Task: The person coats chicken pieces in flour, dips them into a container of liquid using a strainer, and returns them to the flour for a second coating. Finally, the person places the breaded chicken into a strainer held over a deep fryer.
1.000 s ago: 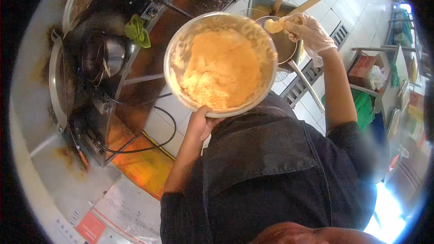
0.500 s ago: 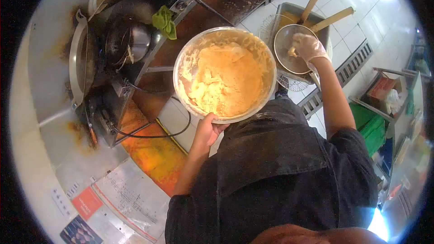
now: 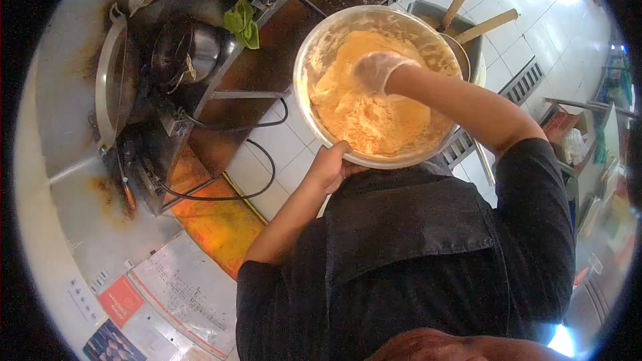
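A wide metal bowl (image 3: 400,162) is held up in front of my apron, tilted toward me. My left hand (image 3: 329,167) grips its near rim, with the thumb on top and the other fingers underneath. Inside lies a pale orange, powdery and lumpy mixture (image 3: 371,120), some of it stuck to the walls. My right hand (image 3: 378,73), in a clear glove, is down in the bowl at the mixture. Motion smears its fingers, and what they hold, if anything, is hidden. Just past the bowl's right edge, part of a round strainer (image 3: 463,60) shows.
A grey tub (image 3: 422,8) stands beyond the bowl, with two wooden handles (image 3: 490,25) sticking out. To the left are a large pan (image 3: 110,77), a dark pot (image 3: 202,50) and a green cloth (image 3: 242,23) on the stove. A black hose (image 3: 271,174) loops below.
My right hand has left the strainer and moved left into the bowl. The bowl, in my left hand, has shifted right and farther out, and now covers much of the strainer.
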Demonstrator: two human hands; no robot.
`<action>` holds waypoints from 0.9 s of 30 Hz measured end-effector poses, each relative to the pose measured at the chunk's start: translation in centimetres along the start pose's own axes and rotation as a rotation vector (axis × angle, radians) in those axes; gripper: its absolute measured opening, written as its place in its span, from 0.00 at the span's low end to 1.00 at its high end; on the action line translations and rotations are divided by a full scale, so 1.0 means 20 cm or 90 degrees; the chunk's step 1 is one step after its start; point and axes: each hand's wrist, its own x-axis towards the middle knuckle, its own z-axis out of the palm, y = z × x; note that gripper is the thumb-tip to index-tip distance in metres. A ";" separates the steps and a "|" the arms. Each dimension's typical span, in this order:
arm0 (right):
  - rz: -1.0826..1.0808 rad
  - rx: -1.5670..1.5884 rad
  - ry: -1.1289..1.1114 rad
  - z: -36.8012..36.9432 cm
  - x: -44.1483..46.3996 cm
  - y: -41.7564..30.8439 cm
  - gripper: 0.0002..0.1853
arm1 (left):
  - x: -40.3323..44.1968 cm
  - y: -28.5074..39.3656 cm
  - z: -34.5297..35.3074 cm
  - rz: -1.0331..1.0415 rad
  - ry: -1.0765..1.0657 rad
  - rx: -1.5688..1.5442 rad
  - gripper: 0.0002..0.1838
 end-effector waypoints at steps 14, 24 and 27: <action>0.298 0.184 0.291 -0.14 -0.81 0.68 0.16 | 0.11 -0.04 0.01 -0.022 -0.019 -0.063 0.23; 0.454 0.139 0.213 0.27 -0.71 1.36 0.23 | 0.22 -0.14 0.10 0.041 0.013 -0.151 0.24; 0.391 0.119 0.261 0.23 -0.76 1.21 0.25 | 0.13 -0.08 0.12 0.005 0.055 -0.101 0.24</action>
